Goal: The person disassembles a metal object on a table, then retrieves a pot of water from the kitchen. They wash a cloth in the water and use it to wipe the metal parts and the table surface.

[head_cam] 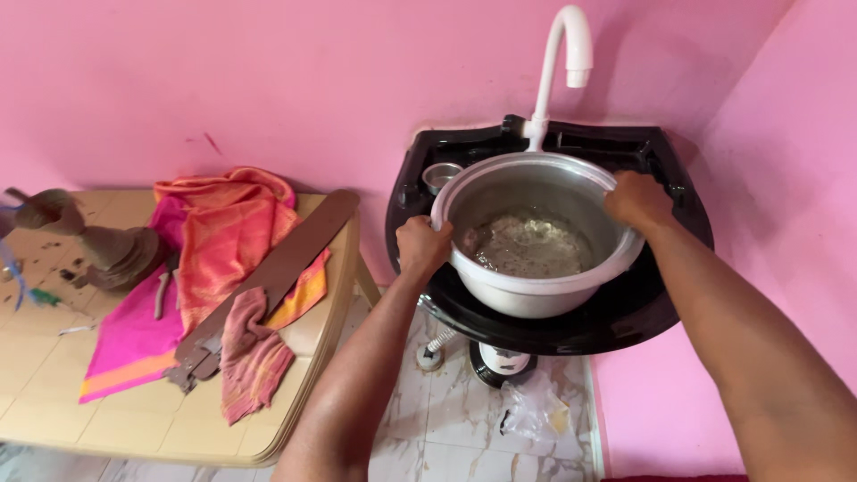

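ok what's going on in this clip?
A person grips a large metal pot by its rim, left hand on one side and right hand on the other. The pot sits in a black corner sink under a white tap, with some water and residue in its bottom. Beside the sink, a beige table holds orange and pink cloths.

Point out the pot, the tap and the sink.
pot [536, 299]: head view, on its outer front wall.
tap [558, 45]: head view, on the white curved spout.
sink [625, 312]: head view, on the black front rim.
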